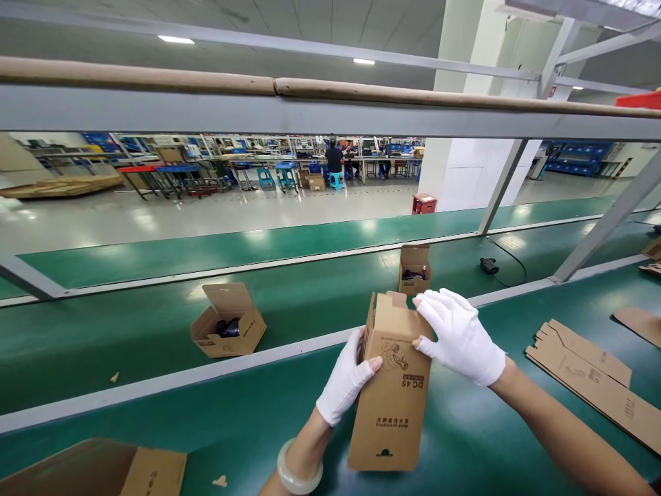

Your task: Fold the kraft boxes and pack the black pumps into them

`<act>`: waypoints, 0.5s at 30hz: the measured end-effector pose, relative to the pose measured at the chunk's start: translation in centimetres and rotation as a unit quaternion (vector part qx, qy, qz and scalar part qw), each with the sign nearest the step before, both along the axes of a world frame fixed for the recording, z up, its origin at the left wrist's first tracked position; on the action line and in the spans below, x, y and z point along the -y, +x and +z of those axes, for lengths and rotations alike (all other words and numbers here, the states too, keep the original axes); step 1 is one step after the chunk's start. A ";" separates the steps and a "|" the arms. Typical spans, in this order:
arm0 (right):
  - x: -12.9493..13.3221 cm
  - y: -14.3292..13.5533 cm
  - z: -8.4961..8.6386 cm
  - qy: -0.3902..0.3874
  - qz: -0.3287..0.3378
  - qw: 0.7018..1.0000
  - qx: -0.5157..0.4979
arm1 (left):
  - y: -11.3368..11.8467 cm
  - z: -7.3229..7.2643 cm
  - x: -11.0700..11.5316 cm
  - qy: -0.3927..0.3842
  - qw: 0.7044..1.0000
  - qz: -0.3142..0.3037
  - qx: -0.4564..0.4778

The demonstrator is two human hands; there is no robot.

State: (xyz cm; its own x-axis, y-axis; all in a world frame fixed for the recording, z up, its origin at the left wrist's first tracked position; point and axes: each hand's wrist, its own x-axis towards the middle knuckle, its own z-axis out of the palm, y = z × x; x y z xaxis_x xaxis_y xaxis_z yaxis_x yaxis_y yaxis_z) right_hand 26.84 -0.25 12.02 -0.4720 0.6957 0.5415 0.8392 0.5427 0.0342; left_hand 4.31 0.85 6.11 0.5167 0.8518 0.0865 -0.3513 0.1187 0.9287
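Above the green work surface (279, 406), the carton (390, 413) was gripped along its left side by the left hand (345, 382), its long axis pointed away from the body. Its far right edge, near the flaps (396, 299), was touched by the loosely spread right hand (462, 337).

Bright overhead strip lights leave pale glare on the floor and green surfaces (289, 238); wide-angle distortion stretches the edges.

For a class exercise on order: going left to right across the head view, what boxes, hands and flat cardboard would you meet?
Cut-off box → open box with dark item → left hand → right hand → flat cardboard. Left out for sideways overlap with hands: held box, far box.
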 end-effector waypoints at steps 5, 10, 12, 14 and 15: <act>0.3 -0.6 -1.0 -0.180 0.072 0.981 0.024 | -0.2 -0.2 0.4 0.081 0.996 0.002 -0.033; 1.3 -0.8 -1.2 -0.249 0.118 0.960 0.042 | -0.7 -0.5 0.3 0.163 0.971 -0.015 -0.176; 1.7 -1.1 -0.9 -0.241 0.145 0.958 0.053 | -0.7 -0.3 0.2 0.182 0.963 -0.041 -0.194; 2.0 -1.4 -0.6 -0.217 0.163 0.961 0.058 | -0.8 0.0 0.0 0.206 0.959 -0.056 -0.189; 2.1 -1.5 -0.5 -0.201 0.170 0.963 0.053 | -0.8 0.2 0.0 0.219 0.956 -0.057 -0.187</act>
State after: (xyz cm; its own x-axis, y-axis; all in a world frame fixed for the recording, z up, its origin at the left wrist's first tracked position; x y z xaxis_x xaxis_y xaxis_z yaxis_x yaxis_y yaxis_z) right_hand 25.37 -2.36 11.54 -0.7475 0.6347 0.1960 0.6141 0.7727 -0.1606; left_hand 3.53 0.87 6.28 0.6684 0.7124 0.2138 0.0071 -0.2934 0.9560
